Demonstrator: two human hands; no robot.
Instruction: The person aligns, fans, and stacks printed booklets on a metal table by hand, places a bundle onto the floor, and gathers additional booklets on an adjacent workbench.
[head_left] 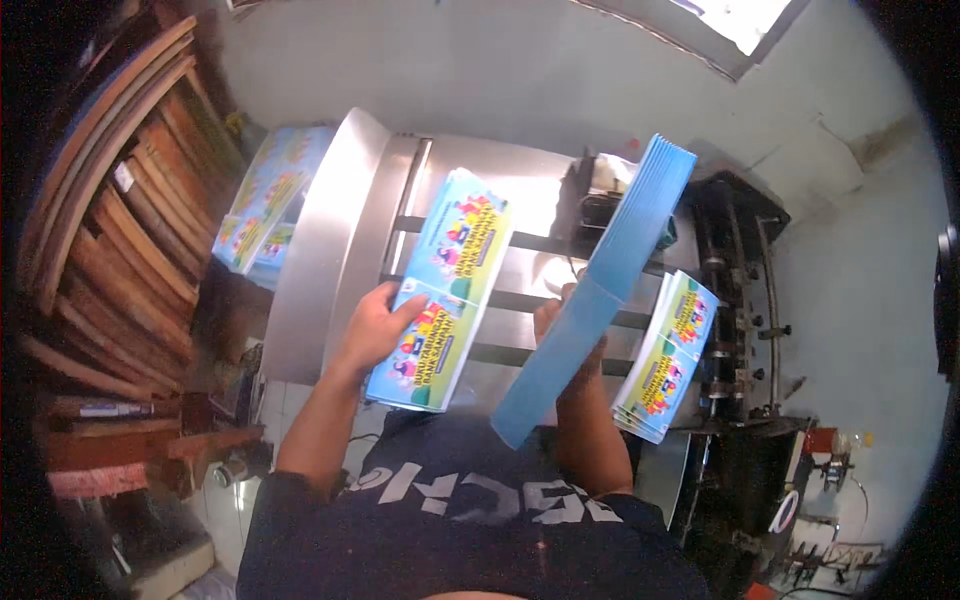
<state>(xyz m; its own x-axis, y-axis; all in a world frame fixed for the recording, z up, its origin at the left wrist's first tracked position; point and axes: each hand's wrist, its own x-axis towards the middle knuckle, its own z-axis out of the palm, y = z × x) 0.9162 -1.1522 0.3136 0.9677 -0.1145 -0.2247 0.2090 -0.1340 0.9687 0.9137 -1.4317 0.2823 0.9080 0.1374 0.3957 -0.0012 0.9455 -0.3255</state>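
A thick sheaf of blue sheets (610, 285) stands on edge, tilted from the lower middle up toward the right, above the metal machine table (330, 250); the right hand (570, 335) grips it near its lower half, thumb on the near face and fingers hidden behind, so the hand is closed around it. Just left of it, one printed sheet bundle (445, 290) with bright cartoon pictures on a light blue ground lies flat across the table's dark belts; the left hand (380, 325) rests on its left edge, fingers spread and flat, pressing rather than clasping. Three dark belts (520, 300) can be counted running crosswise under the sheets. To the right, a second pile of the same printed sheets (668, 355) sits fanned at the side of the machine, well clear of both hands. A third pile of printed sheets (268, 200) lies beyond the table's left rim, near a stack of curved wooden slats (120, 210) too many to count. A dark machine body (735, 300) with rollers stands at the far right.
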